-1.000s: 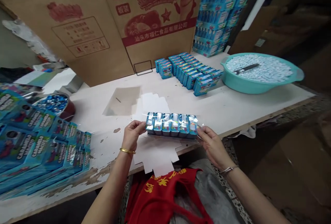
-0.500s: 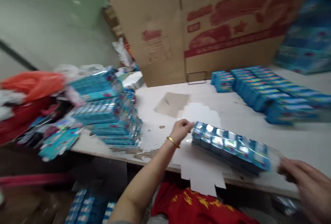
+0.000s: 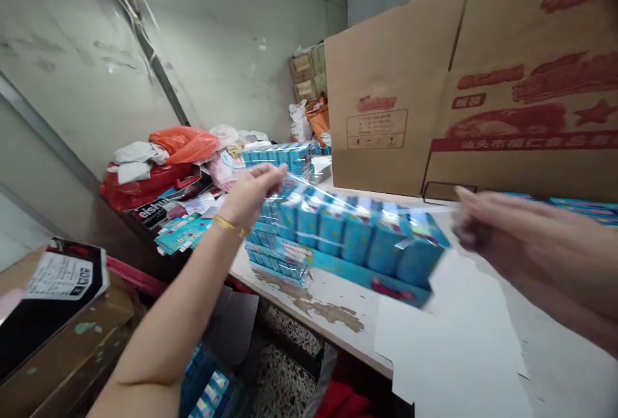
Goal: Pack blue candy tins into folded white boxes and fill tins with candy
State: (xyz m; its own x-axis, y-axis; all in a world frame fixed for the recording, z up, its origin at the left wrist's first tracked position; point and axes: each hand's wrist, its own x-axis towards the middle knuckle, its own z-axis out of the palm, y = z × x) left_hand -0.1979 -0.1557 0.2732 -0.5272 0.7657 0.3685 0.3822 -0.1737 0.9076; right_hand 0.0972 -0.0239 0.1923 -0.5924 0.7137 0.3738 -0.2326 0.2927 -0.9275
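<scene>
A long pack of small blue boxes (image 3: 333, 231) in a blue tray, covered by clear shiny film, hangs tilted above the table, its right end lower. My left hand (image 3: 255, 196), with a gold bangle at the wrist, pinches the film at the pack's far left end. Close beside the right end is my right hand (image 3: 521, 237), blurred, with its fingers closed; whether film is between them I cannot make out. Behind the pack's left part stands a stack of similar wrapped packs (image 3: 275, 263), partly hidden by it.
A white card sheet (image 3: 449, 334) lies on the worn white table (image 3: 333, 315). A large cardboard box (image 3: 386, 83) rises at the back. Orange and red bags (image 3: 186, 144) and blue printed cards (image 3: 183, 234) are at left. More blue boxes (image 3: 212, 392) sit below the table.
The pack has been lifted off the table and carried left toward the stack, both hands moving with it. My view has swung left and upward.
</scene>
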